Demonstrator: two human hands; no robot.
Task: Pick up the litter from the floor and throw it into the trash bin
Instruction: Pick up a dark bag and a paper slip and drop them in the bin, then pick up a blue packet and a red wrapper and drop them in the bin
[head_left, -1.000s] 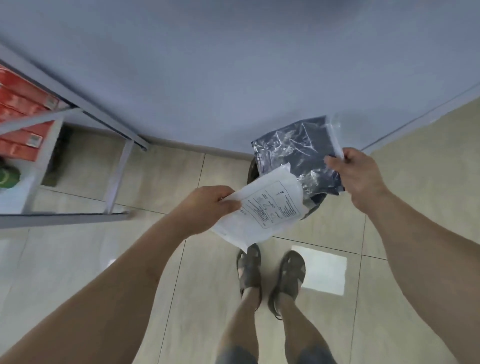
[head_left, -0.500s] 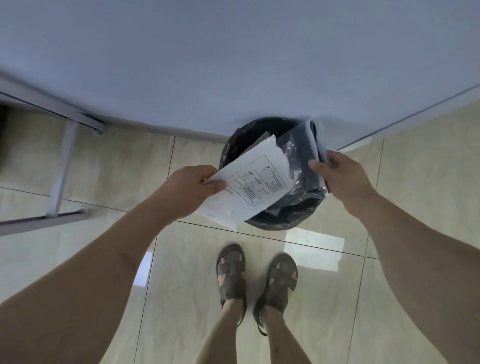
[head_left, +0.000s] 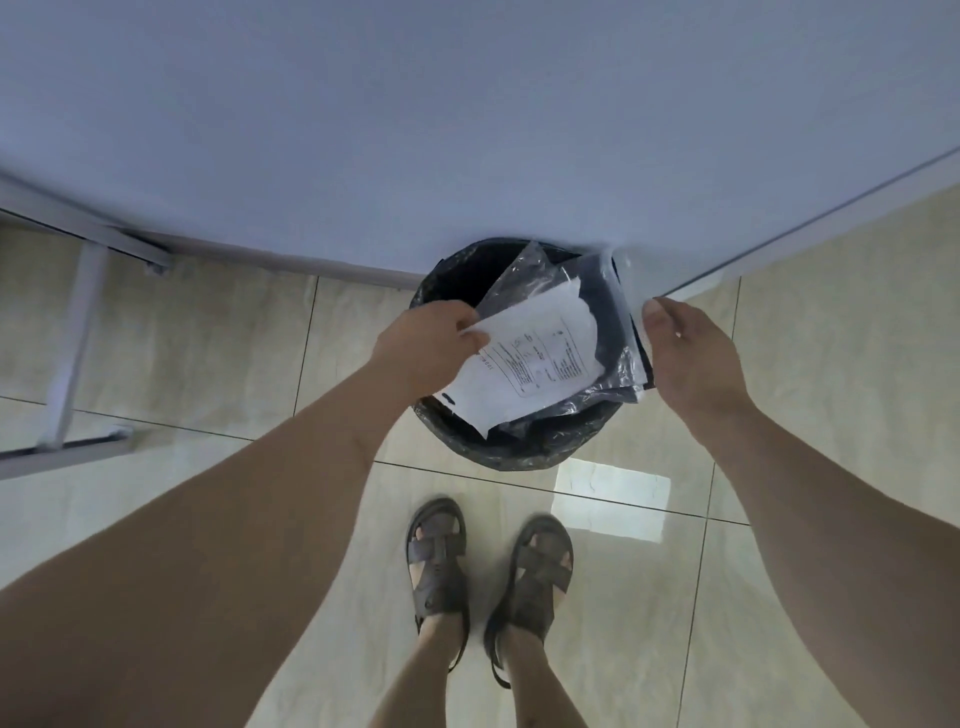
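Left hand (head_left: 434, 348) pinches the white printed sheet (head_left: 535, 364) over the trash bin (head_left: 524, 447); right hand (head_left: 691, 358) looks slack beside the clear plastic bag (head_left: 621, 312), contact unclear. Release both centred, push below rim.

floor (head_left: 208, 338): glossy polished tile, pale beige with faint marbling, thin dark grout lines, a bright reflection just in front of the trash bin
trash bin (head_left: 524, 452): lined with crinkled, shiny black plastic film
sheet (head_left: 535, 364): white matt paper, printed, creased
bag (head_left: 615, 306): clear glossy plastic, wrinkled
rack frame (head_left: 72, 332): painted metal, smooth, pale grey
wall (head_left: 467, 130): matt, smooth
sandals (head_left: 439, 556): dark, dull straps
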